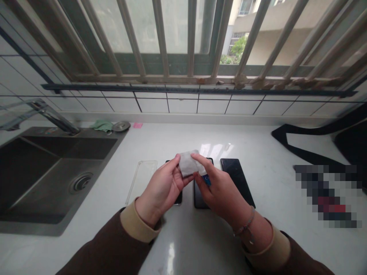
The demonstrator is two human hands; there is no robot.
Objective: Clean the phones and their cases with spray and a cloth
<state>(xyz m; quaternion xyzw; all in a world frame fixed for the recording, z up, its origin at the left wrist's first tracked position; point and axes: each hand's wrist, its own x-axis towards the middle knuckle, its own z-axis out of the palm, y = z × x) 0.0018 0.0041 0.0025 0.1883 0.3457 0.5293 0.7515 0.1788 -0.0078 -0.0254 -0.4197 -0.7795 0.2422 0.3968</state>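
A small folded white sheet (188, 165), resembling a wipe or soft packet, is held above the counter. My left hand (160, 187) pinches its left side, thumb on top and fingers below. The fingers of my right hand (225, 191) are closed on its right side. A blue printed patch (207, 179) shows beneath my right hand; what it belongs to is partly hidden. Below lie a dark phone (178, 198) mostly covered by my left hand, a black phone-like slab (200, 203) partly under my right, and another black slab (237, 181) farther right. A clear phone case (143, 177) lies left.
On the left is a steel sink (61, 225) with a faucet (57, 116). A green cloth (101, 125), a metal drain lid (121, 126) and a pink piece (138, 125) sit behind it. A black strap (304, 130) and a blurred-out item (327, 196) lie right. Window bars rise behind the counter.
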